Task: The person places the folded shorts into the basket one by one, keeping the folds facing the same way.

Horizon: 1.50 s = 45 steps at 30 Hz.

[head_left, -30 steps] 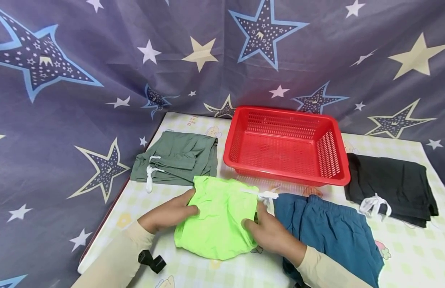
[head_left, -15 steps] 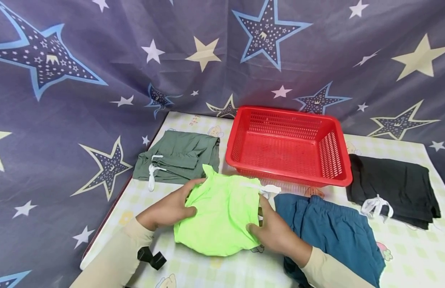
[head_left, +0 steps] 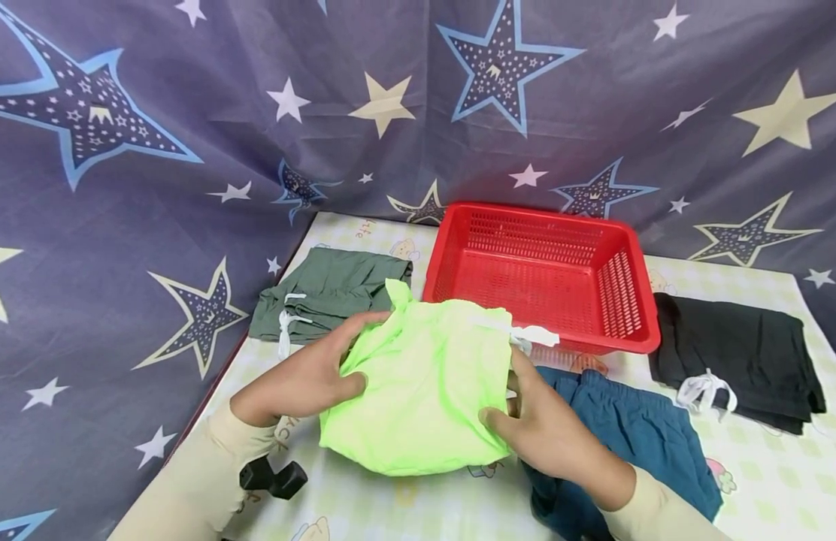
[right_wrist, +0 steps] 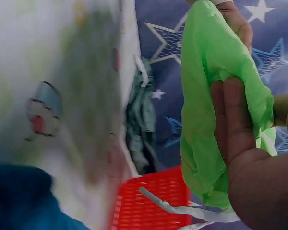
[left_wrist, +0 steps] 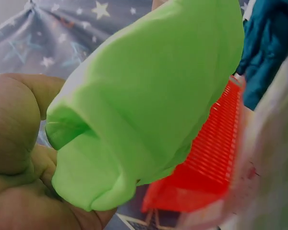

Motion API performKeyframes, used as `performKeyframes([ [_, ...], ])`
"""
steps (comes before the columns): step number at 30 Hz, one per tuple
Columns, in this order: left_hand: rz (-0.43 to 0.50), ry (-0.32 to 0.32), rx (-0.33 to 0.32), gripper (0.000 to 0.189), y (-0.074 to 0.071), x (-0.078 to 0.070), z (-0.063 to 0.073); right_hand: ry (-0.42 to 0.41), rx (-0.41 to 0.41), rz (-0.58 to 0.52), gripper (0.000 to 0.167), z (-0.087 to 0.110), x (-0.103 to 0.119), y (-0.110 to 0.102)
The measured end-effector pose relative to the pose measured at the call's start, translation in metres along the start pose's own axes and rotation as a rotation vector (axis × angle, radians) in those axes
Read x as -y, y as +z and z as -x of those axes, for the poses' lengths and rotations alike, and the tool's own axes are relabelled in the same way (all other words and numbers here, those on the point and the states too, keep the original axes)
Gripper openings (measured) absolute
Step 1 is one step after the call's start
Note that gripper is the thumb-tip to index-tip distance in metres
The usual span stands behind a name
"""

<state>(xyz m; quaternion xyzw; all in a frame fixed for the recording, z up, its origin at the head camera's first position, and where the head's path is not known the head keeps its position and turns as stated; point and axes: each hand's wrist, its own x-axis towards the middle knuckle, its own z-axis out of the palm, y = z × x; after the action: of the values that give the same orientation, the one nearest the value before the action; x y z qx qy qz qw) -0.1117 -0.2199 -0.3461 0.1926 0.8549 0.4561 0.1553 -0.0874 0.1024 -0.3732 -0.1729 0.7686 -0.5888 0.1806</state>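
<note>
Folded lime-green shorts (head_left: 418,398) hang raised over the table between my two hands. My left hand (head_left: 310,379) grips their left edge, thumb in front and fingers behind. On the opposite edge my right hand (head_left: 560,432) pinches the cloth between thumb and fingers. A white drawstring (head_left: 536,335) sticks out at the upper right of the shorts. Seen from the left wrist, the lime-green shorts (left_wrist: 144,96) show a rolled, open fold near the palm. In the right wrist view, fingers (right_wrist: 237,115) lie against the green cloth, and the drawstring (right_wrist: 197,211) dangles below.
A red plastic basket (head_left: 617,293) stands behind the shorts. Folded grey-green shorts (head_left: 350,278) lie at the back left. Blue shorts (head_left: 641,428) lie under the right forearm, and folded black shorts (head_left: 743,346) at the right. A star-patterned curtain (head_left: 222,128) borders the table.
The lime-green shorts have risen off the table in both hands, shifting toward the basket, whose near left edge they now overlap. The other shorts and the basket have stayed put.
</note>
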Motion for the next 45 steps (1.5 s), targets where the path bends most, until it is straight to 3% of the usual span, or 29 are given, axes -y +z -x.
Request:
performKeyframes([
  [6, -0.063, 0.107, -0.032, 0.078, -0.006, -0.024, -0.008, -0.047, 0.012, -0.108, 0.083, 0.004, 0.02, -0.018],
  [10, -0.025, 0.157, -0.045, 0.077, -0.006, -0.033, -0.027, -0.105, -0.037, -0.063, 0.084, 0.0, 0.027, -0.034],
  [15, 0.055, 0.13, -0.061, 0.076, -0.002, -0.04, -0.059, -0.106, -0.117, 0.045, 0.08, -0.01, 0.03, -0.059],
  [20, 0.119, 0.129, -0.064, 0.075, 0.001, -0.046, -0.093, -0.057, -0.139, 0.058, 0.077, -0.022, 0.03, -0.086],
  [27, 0.089, 0.128, -0.078, 0.071, 0.004, -0.059, -0.138, 0.047, -0.185, 0.108, 0.081, -0.036, 0.03, -0.123],
  [32, 0.11, 0.091, -0.068, 0.068, 0.008, -0.065, -0.166, 0.112, -0.209, 0.167, 0.081, -0.048, 0.024, -0.143],
  [45, 0.007, 0.023, -0.049, 0.069, 0.017, -0.056, -0.233, 0.135, -0.235, 0.062, 0.07, -0.084, 0.003, -0.173],
])
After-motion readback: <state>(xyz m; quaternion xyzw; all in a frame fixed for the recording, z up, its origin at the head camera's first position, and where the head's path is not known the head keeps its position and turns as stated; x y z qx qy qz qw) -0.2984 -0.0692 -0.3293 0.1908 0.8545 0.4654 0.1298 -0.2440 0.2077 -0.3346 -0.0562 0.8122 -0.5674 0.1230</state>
